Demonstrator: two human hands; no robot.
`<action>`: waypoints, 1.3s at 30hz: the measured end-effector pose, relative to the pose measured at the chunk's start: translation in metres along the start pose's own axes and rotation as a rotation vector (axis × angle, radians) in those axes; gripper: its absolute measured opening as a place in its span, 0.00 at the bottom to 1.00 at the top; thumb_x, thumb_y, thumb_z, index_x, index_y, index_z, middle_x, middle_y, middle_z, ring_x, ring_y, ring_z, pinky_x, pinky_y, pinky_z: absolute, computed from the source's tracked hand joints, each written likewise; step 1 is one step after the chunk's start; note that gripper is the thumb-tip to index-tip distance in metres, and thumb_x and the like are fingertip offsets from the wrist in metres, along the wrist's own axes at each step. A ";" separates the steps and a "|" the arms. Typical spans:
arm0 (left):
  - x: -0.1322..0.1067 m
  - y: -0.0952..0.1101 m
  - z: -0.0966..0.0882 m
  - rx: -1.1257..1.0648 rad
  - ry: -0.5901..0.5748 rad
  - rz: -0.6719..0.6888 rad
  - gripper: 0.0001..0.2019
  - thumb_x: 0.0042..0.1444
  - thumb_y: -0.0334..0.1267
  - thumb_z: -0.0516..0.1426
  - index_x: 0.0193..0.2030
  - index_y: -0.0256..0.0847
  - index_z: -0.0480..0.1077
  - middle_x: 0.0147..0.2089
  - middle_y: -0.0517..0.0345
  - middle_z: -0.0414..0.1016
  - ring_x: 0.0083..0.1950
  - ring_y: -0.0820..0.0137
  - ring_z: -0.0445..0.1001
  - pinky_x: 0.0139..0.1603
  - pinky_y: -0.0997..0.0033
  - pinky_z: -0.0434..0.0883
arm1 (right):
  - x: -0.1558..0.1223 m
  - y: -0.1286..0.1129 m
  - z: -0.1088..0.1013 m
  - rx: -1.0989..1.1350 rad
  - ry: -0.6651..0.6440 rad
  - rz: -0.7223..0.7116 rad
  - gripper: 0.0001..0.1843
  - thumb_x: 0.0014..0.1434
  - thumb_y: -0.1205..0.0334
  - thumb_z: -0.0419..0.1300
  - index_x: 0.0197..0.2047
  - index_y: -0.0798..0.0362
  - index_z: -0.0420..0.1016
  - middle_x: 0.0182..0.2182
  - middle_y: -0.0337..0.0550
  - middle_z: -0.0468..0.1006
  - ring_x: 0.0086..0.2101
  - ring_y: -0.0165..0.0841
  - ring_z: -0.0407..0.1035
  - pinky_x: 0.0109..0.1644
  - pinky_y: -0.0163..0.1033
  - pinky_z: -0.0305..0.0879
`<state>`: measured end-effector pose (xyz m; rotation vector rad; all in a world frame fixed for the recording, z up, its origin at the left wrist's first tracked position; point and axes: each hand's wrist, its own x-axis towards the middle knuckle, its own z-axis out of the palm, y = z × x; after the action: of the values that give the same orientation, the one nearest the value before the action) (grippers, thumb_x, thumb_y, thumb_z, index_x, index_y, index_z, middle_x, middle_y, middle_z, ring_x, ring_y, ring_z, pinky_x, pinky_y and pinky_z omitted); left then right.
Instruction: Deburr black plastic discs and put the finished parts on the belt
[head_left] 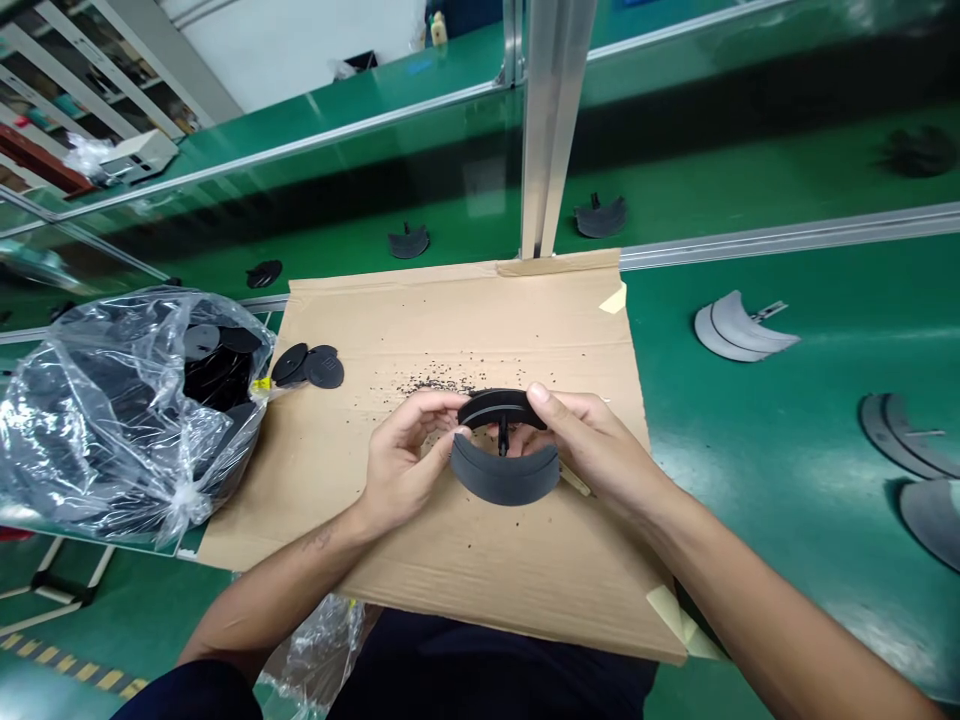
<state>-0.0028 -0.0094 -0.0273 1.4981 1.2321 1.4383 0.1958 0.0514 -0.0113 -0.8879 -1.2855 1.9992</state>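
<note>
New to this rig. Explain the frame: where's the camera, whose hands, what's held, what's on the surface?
There's no robot: one picture, from a camera worn on a person's head, looking forward and down.

The person's bare left hand and right hand together hold a curved black part with a thin stem. They hold it over a flat brown cardboard sheet, where tiny black bits lie scattered and a few round black discs sit toward the left. Beside those is a clear plastic bag of dark pieces. Curved grey parts are at the right.
</note>
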 end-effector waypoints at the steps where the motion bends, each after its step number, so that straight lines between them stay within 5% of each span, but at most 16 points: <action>1: 0.000 0.000 0.000 -0.003 0.000 -0.005 0.11 0.59 0.32 0.64 0.49 0.42 0.76 0.41 0.57 0.79 0.40 0.76 0.78 0.42 0.79 0.77 | 0.000 0.000 0.000 -0.006 -0.003 -0.009 0.31 0.60 0.31 0.61 0.34 0.55 0.81 0.30 0.46 0.79 0.27 0.31 0.71 0.32 0.34 0.68; 16: 0.006 -0.008 0.008 -0.122 0.023 -0.224 0.12 0.59 0.43 0.65 0.46 0.40 0.74 0.36 0.57 0.78 0.35 0.76 0.75 0.37 0.79 0.74 | -0.006 -0.002 0.006 -0.434 0.073 -0.292 0.27 0.71 0.44 0.49 0.26 0.52 0.68 0.23 0.38 0.69 0.25 0.30 0.63 0.31 0.35 0.59; 22: 0.016 -0.020 0.012 -0.046 -0.037 -0.254 0.16 0.61 0.49 0.60 0.47 0.39 0.72 0.37 0.53 0.77 0.34 0.71 0.75 0.37 0.72 0.75 | -0.004 -0.003 0.003 -0.476 0.047 -0.231 0.20 0.66 0.45 0.58 0.47 0.53 0.78 0.37 0.45 0.79 0.38 0.39 0.73 0.41 0.39 0.72; 25: 0.030 -0.019 0.005 0.087 -0.122 -0.201 0.15 0.62 0.48 0.57 0.47 0.39 0.73 0.38 0.49 0.79 0.36 0.68 0.77 0.37 0.69 0.76 | -0.001 -0.001 -0.002 -0.537 0.118 -0.238 0.23 0.64 0.43 0.58 0.48 0.53 0.79 0.36 0.45 0.80 0.36 0.40 0.73 0.38 0.38 0.73; 29: 0.073 -0.018 -0.019 0.235 -0.167 -0.125 0.09 0.59 0.41 0.59 0.42 0.39 0.77 0.43 0.50 0.81 0.44 0.65 0.78 0.48 0.66 0.76 | 0.002 -0.002 -0.011 -0.596 0.300 -0.261 0.24 0.62 0.39 0.57 0.35 0.53 0.79 0.24 0.41 0.76 0.27 0.37 0.70 0.31 0.36 0.71; 33: 0.147 -0.038 -0.053 0.486 -0.057 -0.128 0.06 0.58 0.33 0.58 0.39 0.38 0.76 0.45 0.50 0.80 0.50 0.63 0.76 0.59 0.60 0.72 | 0.005 -0.004 -0.017 -0.574 0.410 -0.236 0.25 0.61 0.41 0.58 0.23 0.51 0.71 0.23 0.42 0.75 0.28 0.37 0.71 0.33 0.36 0.72; 39: 0.232 -0.074 -0.078 0.754 0.171 -0.218 0.12 0.58 0.29 0.57 0.48 0.36 0.74 0.60 0.41 0.70 0.66 0.53 0.65 0.69 0.50 0.61 | 0.008 0.000 -0.019 -0.541 0.456 -0.286 0.20 0.63 0.44 0.58 0.34 0.53 0.78 0.28 0.44 0.78 0.30 0.39 0.73 0.36 0.40 0.74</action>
<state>-0.1089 0.2231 -0.0159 1.6444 2.1288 1.0098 0.2056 0.0677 -0.0188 -1.2353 -1.5878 1.1504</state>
